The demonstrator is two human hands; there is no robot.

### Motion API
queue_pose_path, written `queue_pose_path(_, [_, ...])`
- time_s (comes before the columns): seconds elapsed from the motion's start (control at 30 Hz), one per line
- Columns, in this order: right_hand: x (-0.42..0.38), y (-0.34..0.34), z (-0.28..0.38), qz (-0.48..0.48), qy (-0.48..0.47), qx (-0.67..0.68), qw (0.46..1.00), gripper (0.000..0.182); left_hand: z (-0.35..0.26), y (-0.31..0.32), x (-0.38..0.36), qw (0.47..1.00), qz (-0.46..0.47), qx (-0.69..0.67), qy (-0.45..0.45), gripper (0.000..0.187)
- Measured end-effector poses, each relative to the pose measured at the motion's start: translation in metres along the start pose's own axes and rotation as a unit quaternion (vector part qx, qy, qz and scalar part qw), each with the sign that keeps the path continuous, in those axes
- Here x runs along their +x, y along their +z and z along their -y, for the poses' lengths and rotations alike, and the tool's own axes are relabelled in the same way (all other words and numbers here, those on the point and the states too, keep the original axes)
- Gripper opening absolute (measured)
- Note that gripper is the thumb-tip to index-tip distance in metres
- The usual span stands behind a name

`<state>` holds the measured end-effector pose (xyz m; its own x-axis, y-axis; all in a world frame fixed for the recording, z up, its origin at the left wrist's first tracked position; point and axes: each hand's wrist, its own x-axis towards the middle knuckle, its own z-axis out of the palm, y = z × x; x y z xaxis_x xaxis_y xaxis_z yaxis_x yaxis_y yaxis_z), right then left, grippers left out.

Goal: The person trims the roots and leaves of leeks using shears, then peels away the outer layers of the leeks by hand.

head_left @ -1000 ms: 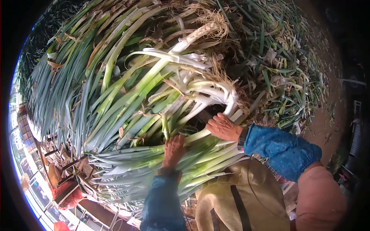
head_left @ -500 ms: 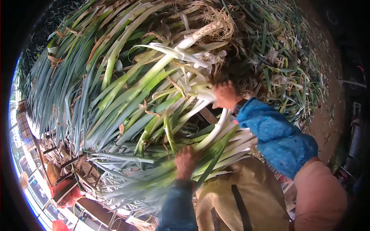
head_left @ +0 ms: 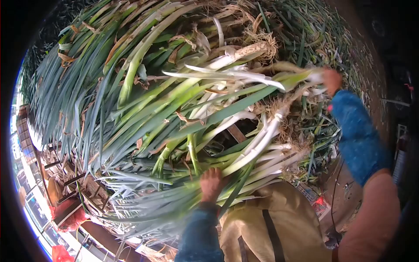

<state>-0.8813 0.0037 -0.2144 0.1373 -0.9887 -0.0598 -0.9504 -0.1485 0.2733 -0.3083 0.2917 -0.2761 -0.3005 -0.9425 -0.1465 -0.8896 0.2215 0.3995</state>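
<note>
My left hand (head_left: 211,185) is closed around the green part of a leek (head_left: 262,144), low in the middle of the view. The leek's white shank points up to the right and ends in roots. Below it a row of trimmed-looking white leeks (head_left: 266,172) lies over my lap. My right hand (head_left: 332,81), smeared by motion, is far out to the right and closed on the pale end of a peeled leek leaf (head_left: 297,79). The leaf's long green blade (head_left: 238,105) trails left across the pile.
A big heap of leeks (head_left: 78,100) spreads over the left and top. Stripped leaves and scraps (head_left: 314,39) cover the ground on the right. A tan apron (head_left: 279,222) covers my lap. At the lower left are a red bag (head_left: 70,214) and wooden slats.
My right hand has swung from the leek's shank out to the upper right, drawing a leaf along. My left hand has stayed almost in place on the leek.
</note>
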Motion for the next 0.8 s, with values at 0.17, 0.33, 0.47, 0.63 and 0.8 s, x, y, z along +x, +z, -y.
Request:
queue_pose_path(0.17, [0.010, -0.092, -0.133, 0.117, 0.178, -0.223, 0.951, 0.029, 0.001, -0.004, 0.011, 1.000, 0.025, -0.009, -0.009, 0.048])
queue_pose_path(0.33, [0.017, -0.108, 0.054, 0.098, -0.050, 0.020, 0.994, 0.057, 0.016, -0.026, 0.027, 0.995, 0.091, -0.042, 0.010, 0.049])
queue_pose_path(0.47, [0.067, -0.144, 0.244, -0.072, -0.182, 0.117, 0.974, 0.062, 0.043, -0.076, 0.072, 0.998, 0.019, 0.052, 0.008, 0.031])
queue_pose_path(0.63, [0.122, -0.097, 0.313, -0.015, -0.216, 0.136, 0.967, 0.050, 0.090, -0.126, 0.145, 0.990, -0.103, 0.084, -0.041, 0.032])
queue_pose_path(0.8, [0.084, -0.129, 0.294, 0.118, -0.290, 0.236, 0.920, 0.027, 0.101, -0.137, 0.178, 0.975, -0.175, 0.134, -0.012, 0.030])
